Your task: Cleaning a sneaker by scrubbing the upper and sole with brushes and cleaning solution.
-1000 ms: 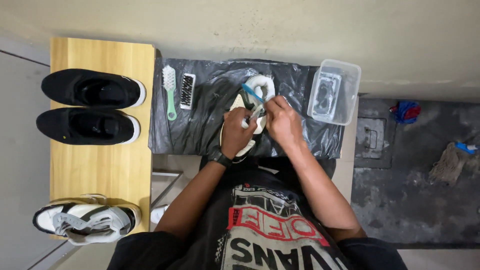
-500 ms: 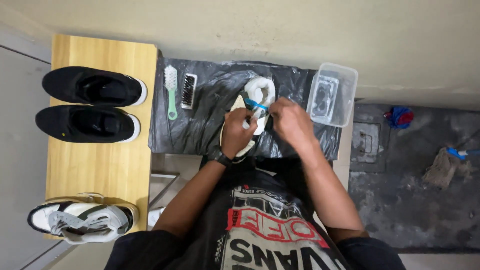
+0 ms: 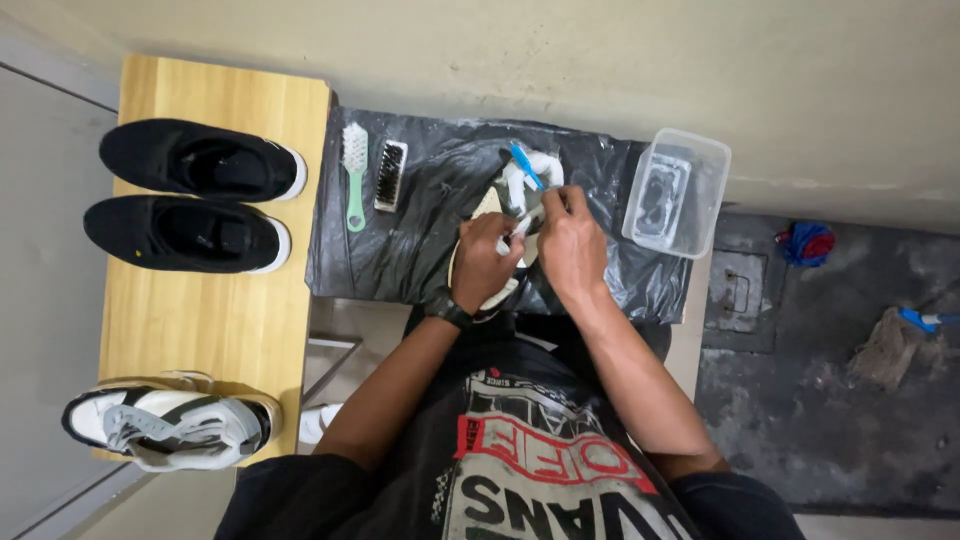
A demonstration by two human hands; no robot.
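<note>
We are in a makeshift shoe-cleaning corner of a home or small workshop, not a fitted workroom. Where our hands (image 3: 530,250) grip, a black plastic sheet (image 3: 420,240) covers the work surface. Left of the grip lie a green-handled brush (image 3: 354,170) and a dark-bristled brush (image 3: 389,175); farther left a wooden bench (image 3: 200,320) carries a pair of black shoes (image 3: 190,195) and a white sneaker (image 3: 165,425). Right of the grip stands a clear plastic tub (image 3: 680,190), and beyond it a rough, stained concrete floor (image 3: 820,400) with a drain cover (image 3: 735,290).
</note>
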